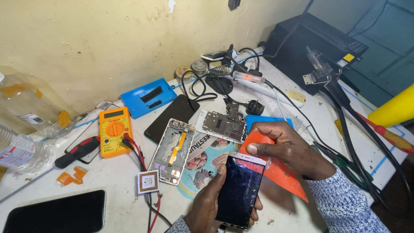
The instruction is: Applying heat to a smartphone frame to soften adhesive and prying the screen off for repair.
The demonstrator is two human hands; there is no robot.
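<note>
The left hand (207, 203) grips the white phone (239, 190) at 6 o'clock by its edges, while the right hand (289, 149) pinches its top corner. Thin, fragile glass, I think – hold the sides only.

Soft even daylight, faint shadows, glare on the phone screen (238, 190), wide-angle bending at edges, sharp focus

A pale yellow wall (108, 39), scuffed and chipped, rises behind a white surface (116, 172) edged with blue lines. At the far right stands blue-green panelling (388, 43). Soft, even light falls across the whole corner.
</note>
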